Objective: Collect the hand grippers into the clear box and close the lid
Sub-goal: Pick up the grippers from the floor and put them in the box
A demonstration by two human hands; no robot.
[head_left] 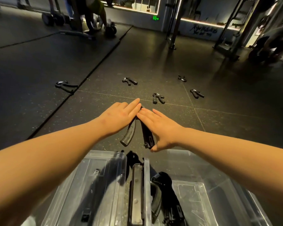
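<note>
Both my hands hold one black hand gripper (129,134) just past the far rim of the clear box (207,170). My left hand (119,115) lies over its left handle, and my right hand (160,126) clasps the right handle with the thumb underneath. Its spring end is hidden under my fingertips. Another hand gripper (160,183) lies inside the box. The clear lid (88,175) with black latches rests at the left. Several more hand grippers lie on the floor beyond: far left (66,86), middle (129,81), near (158,98), right (197,93) and far right (182,78).
The floor is dark speckled gym rubber with a mat seam (91,69) running diagonally on the left. A person (95,12) bends over dumbbells (111,29) at the back. Metal rack posts (174,30) stand at the back right.
</note>
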